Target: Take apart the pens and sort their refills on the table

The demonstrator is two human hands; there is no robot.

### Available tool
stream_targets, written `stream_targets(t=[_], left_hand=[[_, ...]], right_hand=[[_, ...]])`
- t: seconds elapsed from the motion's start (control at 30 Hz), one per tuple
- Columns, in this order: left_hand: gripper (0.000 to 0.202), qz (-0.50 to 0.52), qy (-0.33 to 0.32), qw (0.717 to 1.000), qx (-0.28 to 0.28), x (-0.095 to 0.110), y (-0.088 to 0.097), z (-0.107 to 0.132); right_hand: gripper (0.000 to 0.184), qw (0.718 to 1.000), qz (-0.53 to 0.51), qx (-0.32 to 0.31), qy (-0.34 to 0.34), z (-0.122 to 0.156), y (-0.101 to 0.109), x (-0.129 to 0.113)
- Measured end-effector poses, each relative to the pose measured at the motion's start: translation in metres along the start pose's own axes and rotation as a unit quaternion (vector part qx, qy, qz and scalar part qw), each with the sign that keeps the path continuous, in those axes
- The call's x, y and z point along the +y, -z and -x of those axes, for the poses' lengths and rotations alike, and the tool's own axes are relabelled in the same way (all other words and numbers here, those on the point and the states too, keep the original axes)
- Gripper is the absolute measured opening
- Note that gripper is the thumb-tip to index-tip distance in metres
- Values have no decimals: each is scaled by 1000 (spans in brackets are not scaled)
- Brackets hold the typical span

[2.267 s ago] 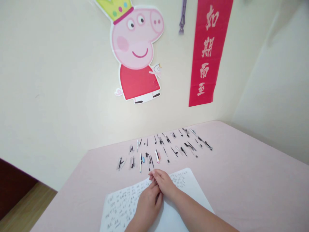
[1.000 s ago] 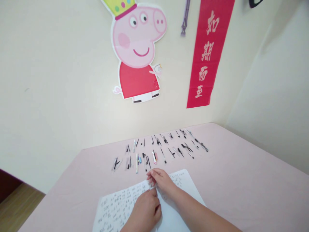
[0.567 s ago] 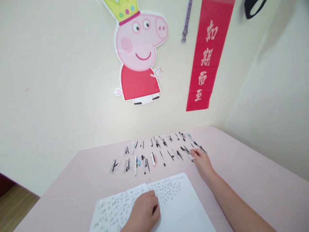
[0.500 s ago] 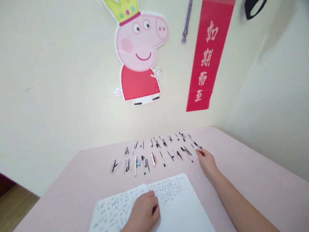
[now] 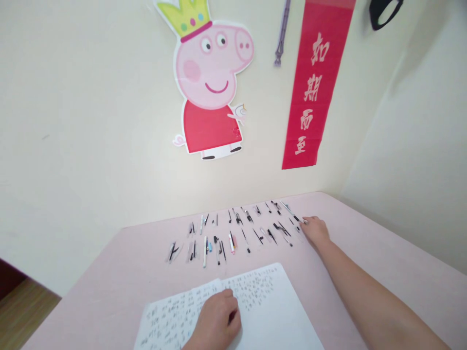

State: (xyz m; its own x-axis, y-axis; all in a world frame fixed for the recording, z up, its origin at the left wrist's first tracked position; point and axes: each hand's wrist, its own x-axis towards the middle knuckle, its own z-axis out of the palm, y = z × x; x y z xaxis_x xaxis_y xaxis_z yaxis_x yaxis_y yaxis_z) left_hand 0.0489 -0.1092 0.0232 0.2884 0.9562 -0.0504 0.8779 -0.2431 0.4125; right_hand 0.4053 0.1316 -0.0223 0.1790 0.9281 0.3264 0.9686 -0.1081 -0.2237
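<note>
My left hand (image 5: 218,318) rests on an open notebook (image 5: 284,318), its fingers curled in and nothing seen in them. The left page carries handwriting; the right page is written on only in its upper part. My right hand (image 5: 316,230) is at the right end of the pen rows, its fingertips closed on the near end of a pale pen (image 5: 289,210) with a dark section. Just left of these fingers lie a thin dark refill (image 5: 291,221) and a small black piece (image 5: 297,228). The fingers partly cover the pen's tip.
Two rows of taken-apart pens, refills and caps spread across the pink table (image 5: 120,277), among them a white pen barrel (image 5: 205,252) and a blue cap (image 5: 209,246). Behind the table stands a wall with a pig cutout (image 5: 211,97) and a red banner (image 5: 310,92).
My right hand has moved slightly right and away from me, onto the pale pen's end. A small black piece now shows beside the thin refill. My left hand stays put.
</note>
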Motion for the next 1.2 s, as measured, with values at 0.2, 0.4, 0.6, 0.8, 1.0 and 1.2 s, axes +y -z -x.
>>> stream_targets(t=[0.2,0.4,0.6,0.8,1.0,1.2], left_hand=[[17,1,-10,1000,15,-4,-5,0],[17,1,-15,1000,19,-6,-5,-1],[16,0,-5,1000,9,-6,-6,-2],[16,3,-5,1000,6,-7,-7,-2],[16,-2,-4,1000,5,-7,-7,-1],[18,13,-2,1000,2,-3,-1,-1]], right_hand=[[30,1000,6,-24,17,-2,-1,-1],[29,999,15,-28,21,15,8,7],[28,999,30,-34,24,44,21,19],[22,998,29,-53,-5,70,29,33],[16,995,-33,-89,-6,97,40,46],[14,987,-96,-130,14,127,55,11]])
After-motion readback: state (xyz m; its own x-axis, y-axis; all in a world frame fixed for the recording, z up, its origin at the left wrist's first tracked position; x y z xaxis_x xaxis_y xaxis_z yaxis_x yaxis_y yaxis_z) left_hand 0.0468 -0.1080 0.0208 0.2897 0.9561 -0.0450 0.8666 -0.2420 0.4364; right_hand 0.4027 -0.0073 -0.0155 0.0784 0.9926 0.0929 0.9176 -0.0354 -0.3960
